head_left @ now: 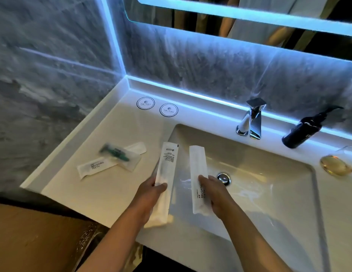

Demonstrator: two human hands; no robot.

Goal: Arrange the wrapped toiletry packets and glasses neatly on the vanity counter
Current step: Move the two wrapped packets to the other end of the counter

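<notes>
My left hand [149, 195] grips a long white wrapped packet [167, 163] with its printed back facing up, over the sink's left rim. My right hand [214, 191] holds a second white packet [197, 169] printed "BRUSHING TEETH", above the basin. On the white counter [104, 193] to the left lie another "BRUSHING TEETH" packet [96, 166], a clear packet with a green item [120, 156] across it, and a white packet [136, 147] partly under that. A glass [338, 163] lies tilted at the right edge.
Two round paper coasters [145, 103] [168, 110] sit at the back left of the counter. A chrome faucet [252, 119] and a dark pump bottle [304, 130] stand behind the basin [269, 173], whose drain [223, 178] is near my right hand. A lit mirror hangs above.
</notes>
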